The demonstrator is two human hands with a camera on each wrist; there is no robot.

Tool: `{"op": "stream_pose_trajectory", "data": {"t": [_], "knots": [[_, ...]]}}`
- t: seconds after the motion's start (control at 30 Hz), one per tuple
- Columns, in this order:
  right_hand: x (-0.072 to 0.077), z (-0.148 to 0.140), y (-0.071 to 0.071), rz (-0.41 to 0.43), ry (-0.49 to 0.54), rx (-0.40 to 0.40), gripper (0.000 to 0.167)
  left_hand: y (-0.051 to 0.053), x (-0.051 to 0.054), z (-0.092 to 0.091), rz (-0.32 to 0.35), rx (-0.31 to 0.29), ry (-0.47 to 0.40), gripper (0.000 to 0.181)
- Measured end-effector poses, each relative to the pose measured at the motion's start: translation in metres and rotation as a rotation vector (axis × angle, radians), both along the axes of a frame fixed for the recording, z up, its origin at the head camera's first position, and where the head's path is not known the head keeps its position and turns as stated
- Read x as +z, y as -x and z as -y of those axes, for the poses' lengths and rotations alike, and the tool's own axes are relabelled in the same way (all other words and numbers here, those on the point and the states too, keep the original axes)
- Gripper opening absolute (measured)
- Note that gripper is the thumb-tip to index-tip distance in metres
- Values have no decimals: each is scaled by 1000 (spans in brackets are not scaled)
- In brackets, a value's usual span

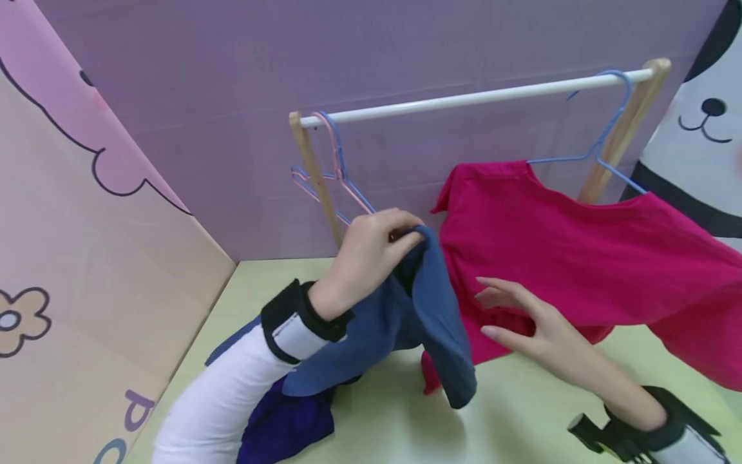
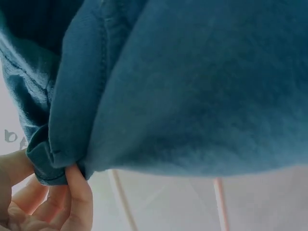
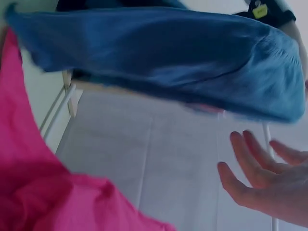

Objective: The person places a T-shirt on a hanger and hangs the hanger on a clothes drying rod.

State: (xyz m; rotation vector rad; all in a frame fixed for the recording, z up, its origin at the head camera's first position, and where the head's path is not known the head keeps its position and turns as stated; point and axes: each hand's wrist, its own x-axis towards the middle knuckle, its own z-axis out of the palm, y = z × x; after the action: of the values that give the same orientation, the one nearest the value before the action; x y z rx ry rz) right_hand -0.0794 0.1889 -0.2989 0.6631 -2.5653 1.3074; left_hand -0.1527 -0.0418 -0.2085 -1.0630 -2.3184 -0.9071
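In the head view my left hand (image 1: pixel 373 258) pinches the edge of a blue cloth garment (image 1: pixel 371 348), which hangs in folds below it. The left wrist view shows thumb and fingers gripping a hemmed corner of that garment (image 2: pixel 192 96). To its right, my right hand (image 1: pixel 539 328) holds nothing; its fingers are spread and slightly bent, apart from the blue cloth. Just behind that hand hangs a pink-red shirt (image 1: pixel 551 251) on a blue hanger (image 1: pixel 605 142). In the right wrist view the right hand (image 3: pixel 269 178) is below the blue garment (image 3: pixel 168 53).
A small rack with a white rod (image 1: pixel 475 99) and wooden posts stands at the back. Pink and blue hangers (image 1: pixel 338 154) hang at its left end. A dark purple cloth (image 1: pixel 290 419) lies on the pale yellow table (image 1: pixel 400 412). Printed panels (image 1: pixel 87 258) stand around.
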Motion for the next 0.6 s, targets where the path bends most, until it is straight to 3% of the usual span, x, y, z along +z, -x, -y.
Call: {"op": "stream_pose_trajectory", "data": {"t": [0.13,0.27,0.43,0.53,0.6], "knots": [[-1,14,3,115,28,63,71,-4,-16,-12,56,-49,60,13],[-11,26,7,229,79,73,62,-8,-31,-19,104,-100,83,14],[-21,27,11,206,133,93,38,-9,-48,-23,130,-171,75,17],[-26,22,13,208,172,121,35,-7,-60,-22,170,-212,75,20],[-31,18,15,256,214,136,36,-6,-68,-20,210,-236,71,25]]}}
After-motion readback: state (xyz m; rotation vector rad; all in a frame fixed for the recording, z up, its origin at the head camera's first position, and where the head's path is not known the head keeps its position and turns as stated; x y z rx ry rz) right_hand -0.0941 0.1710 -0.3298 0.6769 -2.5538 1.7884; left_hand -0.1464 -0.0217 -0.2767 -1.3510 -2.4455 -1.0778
